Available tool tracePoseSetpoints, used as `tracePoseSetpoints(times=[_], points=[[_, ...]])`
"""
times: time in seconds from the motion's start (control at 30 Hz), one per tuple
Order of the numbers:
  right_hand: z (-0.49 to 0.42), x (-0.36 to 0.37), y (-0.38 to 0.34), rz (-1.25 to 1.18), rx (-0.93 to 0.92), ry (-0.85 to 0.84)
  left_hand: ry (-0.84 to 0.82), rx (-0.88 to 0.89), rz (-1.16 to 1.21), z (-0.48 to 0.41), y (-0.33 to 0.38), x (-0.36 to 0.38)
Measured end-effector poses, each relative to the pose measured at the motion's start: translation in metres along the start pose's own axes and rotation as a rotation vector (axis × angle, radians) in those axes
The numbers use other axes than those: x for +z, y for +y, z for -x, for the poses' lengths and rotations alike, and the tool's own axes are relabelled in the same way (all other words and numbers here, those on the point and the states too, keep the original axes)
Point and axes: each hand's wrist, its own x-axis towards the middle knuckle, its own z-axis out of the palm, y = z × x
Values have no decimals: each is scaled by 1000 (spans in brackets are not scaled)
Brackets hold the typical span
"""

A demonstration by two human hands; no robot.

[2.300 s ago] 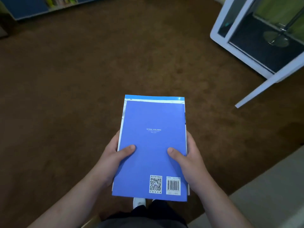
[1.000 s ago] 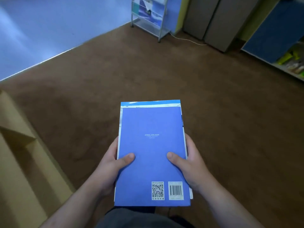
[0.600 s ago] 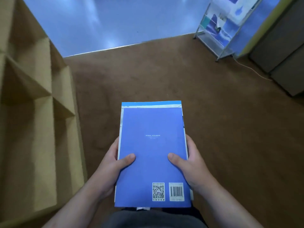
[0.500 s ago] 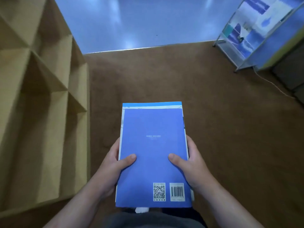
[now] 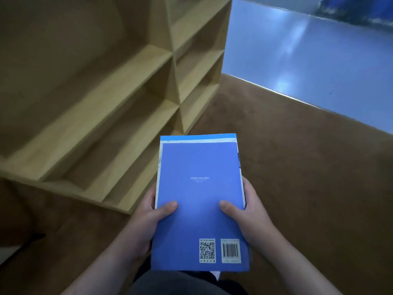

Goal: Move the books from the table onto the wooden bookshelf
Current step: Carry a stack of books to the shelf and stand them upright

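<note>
Gripping from both sides, thumbs laid on top, the left hand (image 5: 148,218) and right hand (image 5: 251,218) hold a flat stack of blue paperback books (image 5: 200,201) over brown carpet (image 5: 308,177), just beside the pale wooden bookshelf (image 5: 136,67); the stack is best kept level and slid onto a shelf board.

top book (image 5: 200,201): blue cover, black-white QR code (image 5: 207,250) + barcode (image 5: 231,250). book beneath (image 5: 197,137): lighter blue edge. bookshelf (image 5: 119,81): light wood. carpet (image 5: 308,177): brown.
</note>
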Motion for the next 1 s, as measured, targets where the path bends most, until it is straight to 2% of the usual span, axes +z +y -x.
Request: tracePoseSetpoints(times=[0.27,0.47,0.57,0.77,0.9,1.0], points=[[-84,36,-21,105,13,-308,304,95,141,-3,11,-29],[-138,79,-38,125,76,-458,457,112,244,-14,24,-62],[-161,99,-46,158,105,-483,526,125,288,-19,34,-76],[-195,137,-72,133,213,-583,622,183,317,-24,59,-94],[-220,162,-94,2,408,-634,656,225,391,-26,70,-100],[-240,181,-107,77,493,-709,700,269,414,-31,77,-102]])
